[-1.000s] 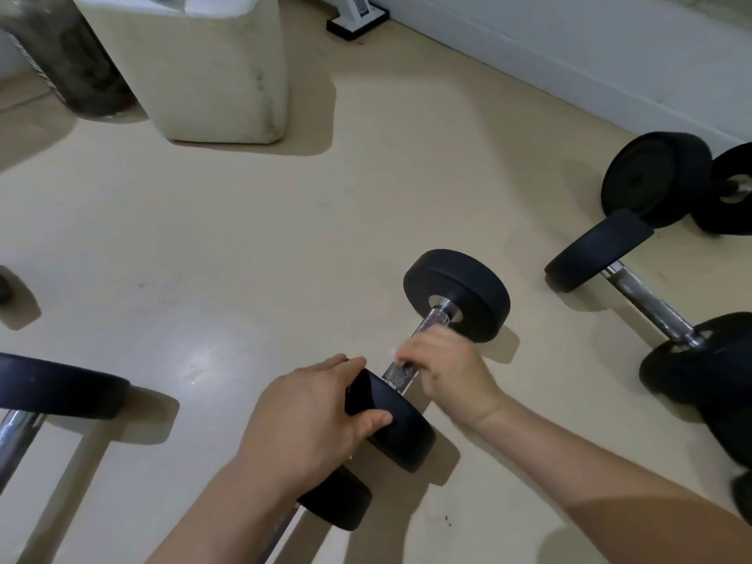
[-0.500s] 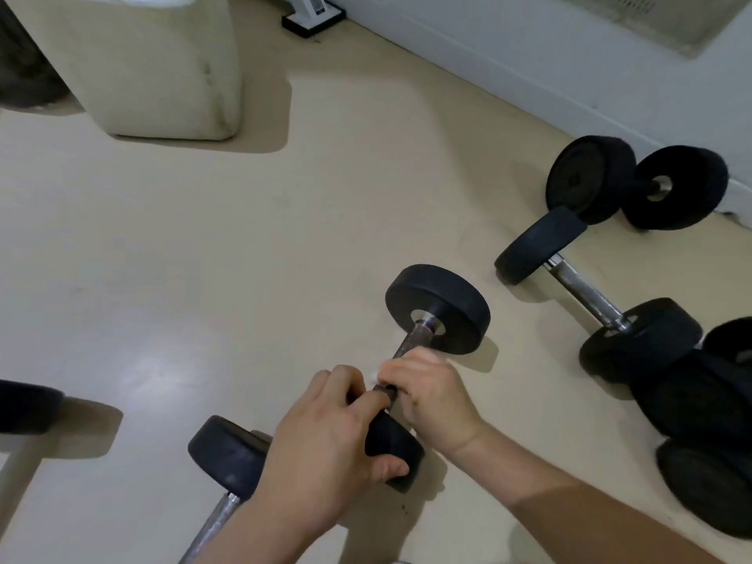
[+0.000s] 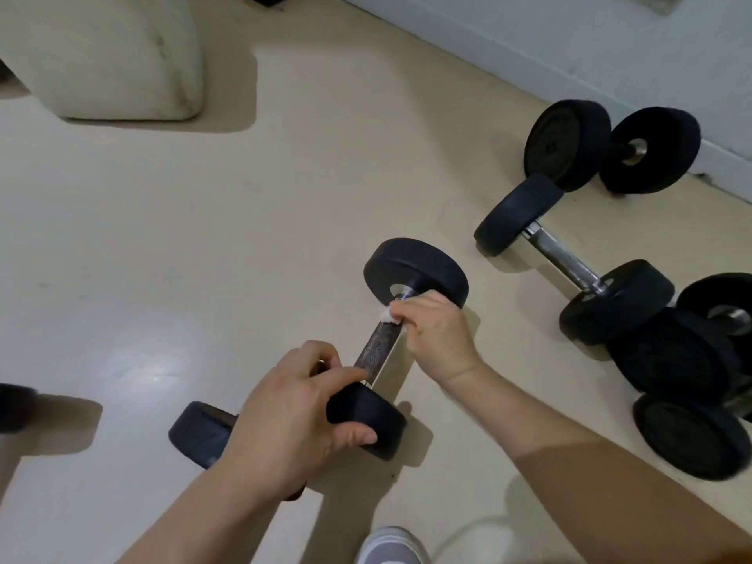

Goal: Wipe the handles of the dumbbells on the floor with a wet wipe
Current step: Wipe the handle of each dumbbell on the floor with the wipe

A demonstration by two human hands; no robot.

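Note:
A black dumbbell (image 3: pixel 415 270) lies on the beige floor in the middle of the view, its dark knurled handle (image 3: pixel 376 346) running toward me. My left hand (image 3: pixel 293 413) grips its near weight head (image 3: pixel 366 421). My right hand (image 3: pixel 435 331) is curled round the far end of the handle, close to the far head. It holds a white wet wipe (image 3: pixel 386 315) against the bar, and only a small corner of the wipe shows.
Another dumbbell head (image 3: pixel 199 433) sits just left of my left wrist. Several black dumbbells (image 3: pixel 569 254) lie along the right, near the white wall (image 3: pixel 610 46). A cream block (image 3: pixel 110 54) stands at the back left. My shoe (image 3: pixel 390 547) shows at the bottom edge.
My right hand has slid with the wipe along the handle from the near head to the far head. My left hand keeps its grip on the near head. The view shifted.

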